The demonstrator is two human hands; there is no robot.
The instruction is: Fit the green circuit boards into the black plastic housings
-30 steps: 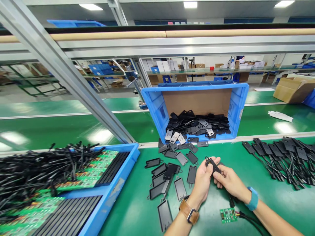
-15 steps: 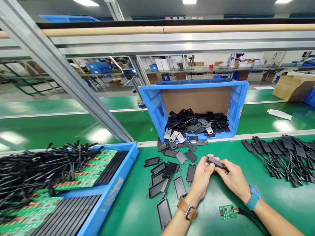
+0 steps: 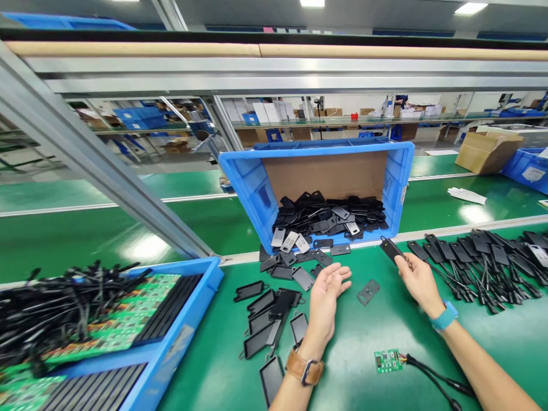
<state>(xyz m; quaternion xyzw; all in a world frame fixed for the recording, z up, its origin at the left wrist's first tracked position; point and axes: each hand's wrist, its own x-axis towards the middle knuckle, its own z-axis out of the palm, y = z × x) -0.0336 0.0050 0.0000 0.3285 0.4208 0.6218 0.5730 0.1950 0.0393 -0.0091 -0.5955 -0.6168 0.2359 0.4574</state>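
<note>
1. At lower right of the frame, a green circuit board (image 3: 389, 361) lies on the table (image 3: 351, 342).
2. Just right of centre, the left hand (image 3: 324, 299) has fingers parted, near a flat black plate (image 3: 368, 291).
3. Farther right, the right hand (image 3: 422, 282) is clamped on a black case (image 3: 390, 249), near cabled cases (image 3: 499, 254).
4. Centre, behind, a blue bin (image 3: 317, 150) holds black parts (image 3: 329, 220).

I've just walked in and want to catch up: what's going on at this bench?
A person's right hand holds a black case beside a spread of cabled cases. The left hand is open, seemingly holding nothing. A flat dark piece lies between the hands, and a wired green circuit board lies nearer the person. Open black shells lie left, in front of a blue bin holding black pieces.
</note>
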